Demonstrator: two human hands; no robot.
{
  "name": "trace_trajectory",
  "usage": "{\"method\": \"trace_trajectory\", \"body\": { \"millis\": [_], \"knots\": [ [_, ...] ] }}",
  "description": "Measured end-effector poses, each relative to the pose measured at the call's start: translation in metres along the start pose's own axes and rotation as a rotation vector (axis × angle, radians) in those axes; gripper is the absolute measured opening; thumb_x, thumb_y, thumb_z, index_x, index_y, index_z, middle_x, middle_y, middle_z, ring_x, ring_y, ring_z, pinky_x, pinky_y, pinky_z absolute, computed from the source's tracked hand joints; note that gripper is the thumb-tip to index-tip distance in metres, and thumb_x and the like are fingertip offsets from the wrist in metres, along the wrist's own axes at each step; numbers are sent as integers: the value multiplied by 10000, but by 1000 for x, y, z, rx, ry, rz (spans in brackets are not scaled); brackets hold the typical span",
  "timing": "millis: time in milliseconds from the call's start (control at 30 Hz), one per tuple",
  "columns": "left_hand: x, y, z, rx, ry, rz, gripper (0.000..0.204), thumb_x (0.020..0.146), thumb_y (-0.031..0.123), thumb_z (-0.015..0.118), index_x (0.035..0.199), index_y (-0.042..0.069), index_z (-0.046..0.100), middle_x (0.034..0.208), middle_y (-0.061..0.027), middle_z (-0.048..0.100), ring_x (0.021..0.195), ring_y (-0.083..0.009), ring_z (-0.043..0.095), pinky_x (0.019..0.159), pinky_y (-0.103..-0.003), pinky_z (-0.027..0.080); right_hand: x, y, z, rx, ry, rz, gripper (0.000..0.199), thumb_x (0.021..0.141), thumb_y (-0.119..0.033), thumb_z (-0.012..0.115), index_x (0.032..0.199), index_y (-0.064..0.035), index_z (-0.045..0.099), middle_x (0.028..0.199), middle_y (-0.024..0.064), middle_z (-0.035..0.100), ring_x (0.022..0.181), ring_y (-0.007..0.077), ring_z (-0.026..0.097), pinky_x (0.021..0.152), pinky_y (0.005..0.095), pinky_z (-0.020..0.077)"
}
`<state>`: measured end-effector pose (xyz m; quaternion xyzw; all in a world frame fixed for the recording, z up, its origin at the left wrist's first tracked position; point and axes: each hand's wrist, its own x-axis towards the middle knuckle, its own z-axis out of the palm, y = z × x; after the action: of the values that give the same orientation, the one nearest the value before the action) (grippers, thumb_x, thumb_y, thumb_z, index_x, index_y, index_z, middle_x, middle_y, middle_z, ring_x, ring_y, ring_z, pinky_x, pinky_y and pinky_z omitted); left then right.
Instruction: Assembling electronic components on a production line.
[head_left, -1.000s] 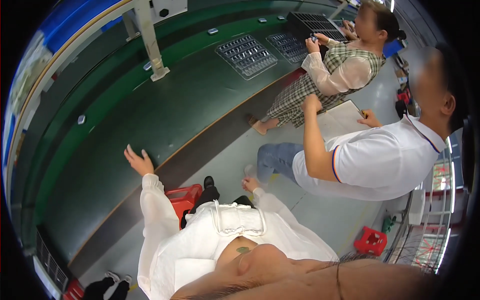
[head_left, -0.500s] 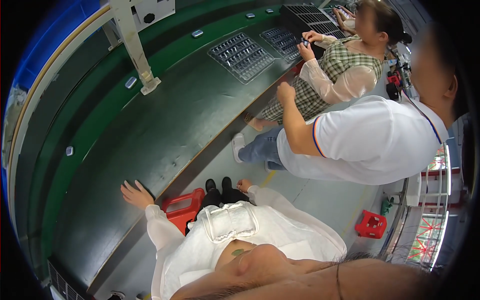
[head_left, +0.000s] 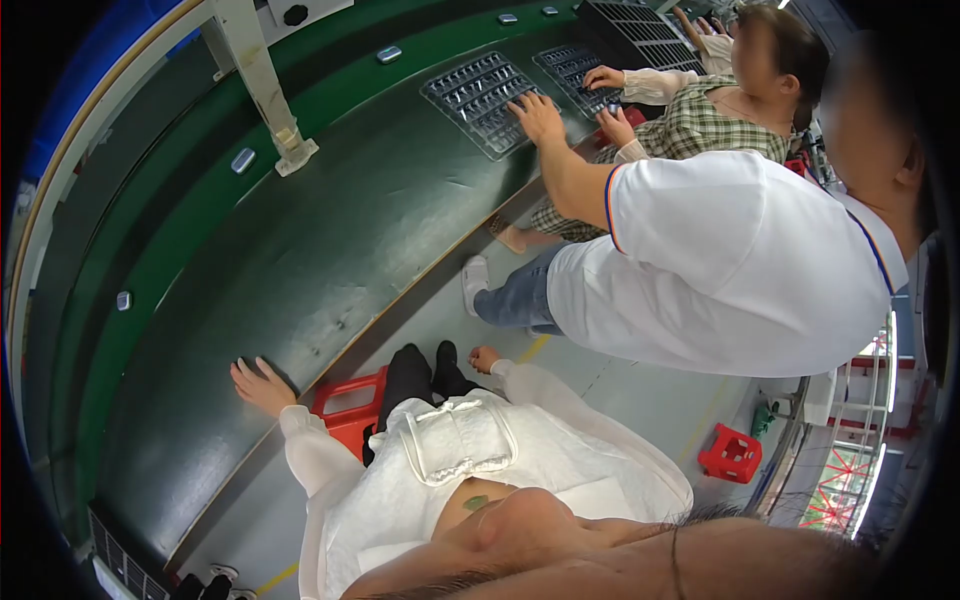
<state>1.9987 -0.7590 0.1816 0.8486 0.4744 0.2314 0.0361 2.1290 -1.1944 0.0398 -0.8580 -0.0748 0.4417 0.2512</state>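
Observation:
My left hand (head_left: pixel 263 386) lies flat on the dark green workbench (head_left: pixel 270 290), near its front edge. Its fingers are spread and nothing is in them. Low at my side hangs my right hand (head_left: pixel 484 359), away from the bench, with its fingers loosely curled and no object visible in them. Further along the bench is a clear plastic tray (head_left: pixel 480 100) with rows of pockets. A co-worker in a white polo shirt rests a hand (head_left: pixel 540 118) on that tray's right side. Beyond it, another person's hands (head_left: pixel 606 80) are at a second pocketed tray (head_left: pixel 572 72).
Small silvery rectangular items (head_left: pixel 243 160) sit spaced along the green strip behind the bench. A pale metal post (head_left: pixel 262 90) stands at its edge. One red stool (head_left: pixel 350 402) is by my legs; another red stool (head_left: pixel 731 453) stands on the floor to the right.
The polo-shirted co-worker's hand has gone from a raised fist to the near tray. The person beyond has lowered one hand to the second tray. My hands have barely moved; the view has shifted slightly.

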Motion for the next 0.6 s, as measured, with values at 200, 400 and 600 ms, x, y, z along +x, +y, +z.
{"method": "trace_trajectory", "body": {
  "millis": [200, 400, 600],
  "knots": [
    [5, 2, 1, -19, -16, -12, 428, 934, 334, 410, 1232, 29, 440, 1326, -144, 397, 1219, -293, 374, 1051, -426, 240, 9, -3, 2, -32, -20, -21, 223, 807, -246, 595, 882, -43, 648, 671, 69, 634, 537, 167, 600, 516, 318, 484],
    [7, 12, -5, -36, -40, -14, 427, 931, 322, 412, 1232, 20, 438, 1331, -149, 390, 1222, -300, 366, 1056, -426, 230, 23, -22, -11, -24, -13, -4, 222, 804, -238, 596, 879, -37, 648, 679, 77, 640, 544, 173, 607, 525, 320, 490],
    [7, 30, -16, -9, -91, -13, 435, 922, 299, 431, 1242, 4, 427, 1339, -181, 365, 1231, -339, 336, 1053, -429, 226, 41, -28, -37, 122, -1, 21, 253, 814, -252, 578, 914, -30, 646, 689, 82, 639, 543, 171, 597, 523, 318, 488]
  ]
}}
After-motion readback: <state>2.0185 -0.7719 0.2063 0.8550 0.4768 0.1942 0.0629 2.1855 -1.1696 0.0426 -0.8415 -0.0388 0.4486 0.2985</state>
